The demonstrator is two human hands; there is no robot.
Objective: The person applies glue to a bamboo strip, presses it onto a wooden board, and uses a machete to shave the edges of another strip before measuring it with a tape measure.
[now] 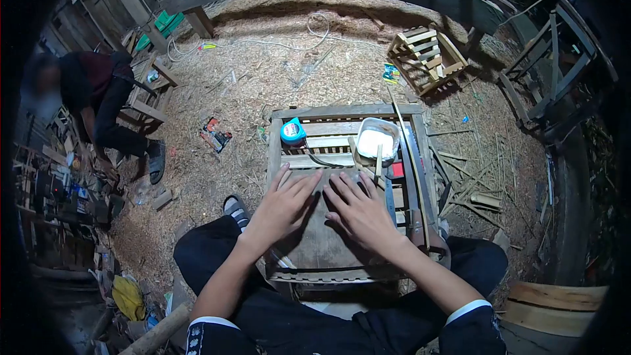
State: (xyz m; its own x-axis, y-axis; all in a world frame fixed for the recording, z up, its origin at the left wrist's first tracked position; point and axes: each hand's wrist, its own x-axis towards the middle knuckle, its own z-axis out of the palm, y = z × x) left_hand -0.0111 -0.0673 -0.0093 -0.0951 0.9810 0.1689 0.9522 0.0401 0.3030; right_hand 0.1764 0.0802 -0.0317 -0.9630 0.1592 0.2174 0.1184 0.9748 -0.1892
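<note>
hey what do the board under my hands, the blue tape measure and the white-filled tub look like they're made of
Board: wood, seemingly unvarnished; its grey-brown face looks dull.
Tape measure: probably a plastic case, going by its smooth, bright blue surface.
Tub: likely plastic, from its thin, pale walls, but I can't be sure.

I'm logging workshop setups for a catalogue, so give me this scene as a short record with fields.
Left hand: open, fingers extended over the dark wooden board
Right hand: open, beside the left, over the same board
Palm contact: cannot tell
Board support: slatted table
Beyond hands: blue tape measure at left, container of white material at right
Floor: strewn with shavings
Beyond table: slatted wooden crate
Other person: at left, bent forward
</note>
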